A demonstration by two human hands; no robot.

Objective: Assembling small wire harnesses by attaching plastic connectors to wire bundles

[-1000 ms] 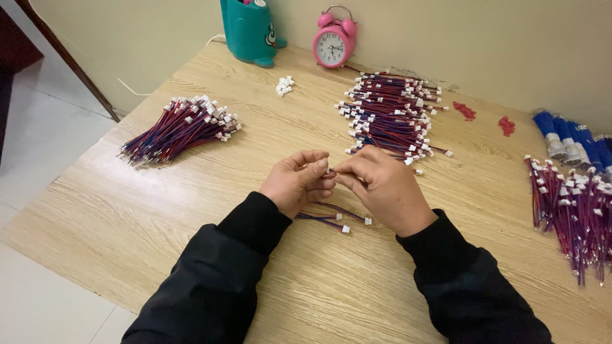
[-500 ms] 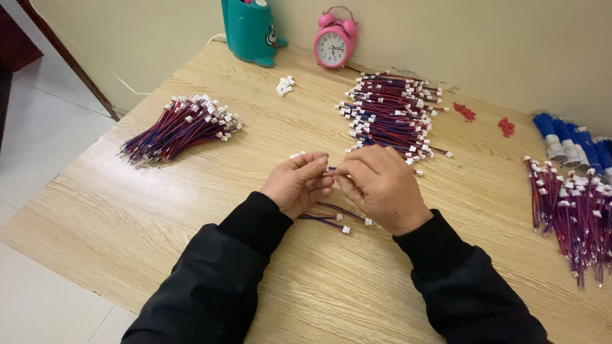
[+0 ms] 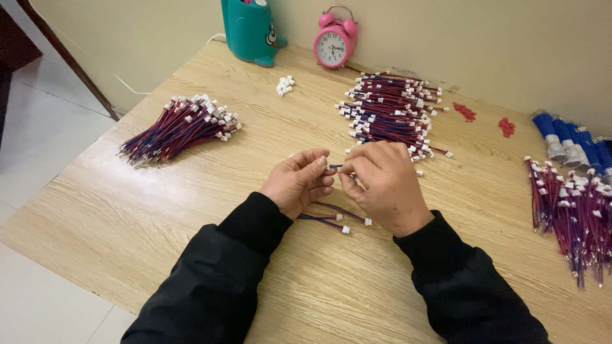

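My left hand (image 3: 298, 180) and my right hand (image 3: 381, 183) meet over the middle of the wooden table (image 3: 191, 191), both in black sleeves. Their fingertips pinch a short red-and-blue wire lead with a small white connector (image 3: 334, 167) between them. Two or three more leads (image 3: 331, 218) with white plugs hang or lie just under my hands. A pile of the same leads (image 3: 390, 111) lies right behind my right hand. Another bundle (image 3: 178, 127) lies to the left.
A third bundle of leads (image 3: 570, 210) lies at the right edge, with blue-capped parts (image 3: 567, 137) behind it. Loose white connectors (image 3: 284, 85), a teal container (image 3: 250, 28), a pink alarm clock (image 3: 334, 43) and red bits (image 3: 465, 111) sit near the wall.
My hands stay together at the same spot; the fingers have shifted slightly on the lead. The piles have not moved.
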